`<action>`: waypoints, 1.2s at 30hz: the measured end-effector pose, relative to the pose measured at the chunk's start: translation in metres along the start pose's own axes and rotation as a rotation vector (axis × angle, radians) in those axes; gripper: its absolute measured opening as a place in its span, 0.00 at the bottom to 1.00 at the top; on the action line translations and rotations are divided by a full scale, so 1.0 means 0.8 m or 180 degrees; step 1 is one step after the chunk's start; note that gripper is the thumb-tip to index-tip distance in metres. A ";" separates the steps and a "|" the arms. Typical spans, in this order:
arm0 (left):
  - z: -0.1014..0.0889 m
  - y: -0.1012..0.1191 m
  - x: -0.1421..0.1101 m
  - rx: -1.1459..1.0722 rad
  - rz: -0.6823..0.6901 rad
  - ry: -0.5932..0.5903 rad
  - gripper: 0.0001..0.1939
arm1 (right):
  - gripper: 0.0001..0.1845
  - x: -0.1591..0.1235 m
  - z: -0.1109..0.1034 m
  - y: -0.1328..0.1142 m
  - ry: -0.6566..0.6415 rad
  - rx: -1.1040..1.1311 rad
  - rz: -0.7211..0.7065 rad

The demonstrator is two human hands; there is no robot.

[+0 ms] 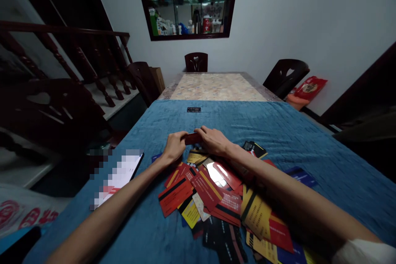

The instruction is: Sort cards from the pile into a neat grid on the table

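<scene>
Between my two hands is a dark red card [192,138], held on edge just above the far side of the card pile. My left hand [175,145] pinches its left end, and my right hand [213,139] grips its right end. Whether more than one card is held, I cannot tell. Below and nearer to me spreads a loose heap of plastic cards [207,189], red, gold, yellow, black and blue, many with magnetic stripes. My right forearm hides part of the heap. Farther off, a single black card [194,109] lies flat on the blue cloth [148,132].
Left of my left forearm lies a phone [123,177] with a lit, partly blurred screen. The table's far part has a patterned top [216,84]. Dark wooden chairs [286,76] stand around it, a railing [62,49] at left. A wall cabinet [188,4] is behind.
</scene>
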State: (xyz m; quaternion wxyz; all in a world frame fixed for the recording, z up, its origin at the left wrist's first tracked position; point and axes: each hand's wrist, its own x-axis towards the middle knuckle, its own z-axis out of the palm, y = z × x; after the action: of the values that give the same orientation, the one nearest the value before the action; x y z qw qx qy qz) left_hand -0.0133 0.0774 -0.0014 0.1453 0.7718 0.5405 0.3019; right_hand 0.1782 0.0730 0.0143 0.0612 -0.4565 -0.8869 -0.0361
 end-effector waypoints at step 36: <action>0.001 -0.018 0.072 0.0876 0.0622 -0.1481 0.15 | 0.15 0.035 0.035 0.063 0.0099 0.1582 -0.0147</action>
State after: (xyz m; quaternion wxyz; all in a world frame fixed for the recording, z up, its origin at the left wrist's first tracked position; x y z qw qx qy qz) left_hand -0.0106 0.1359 0.0080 0.1295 0.8811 0.4517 0.0531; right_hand 0.2014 0.1280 -0.0093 0.1845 -0.4064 -0.8777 0.1746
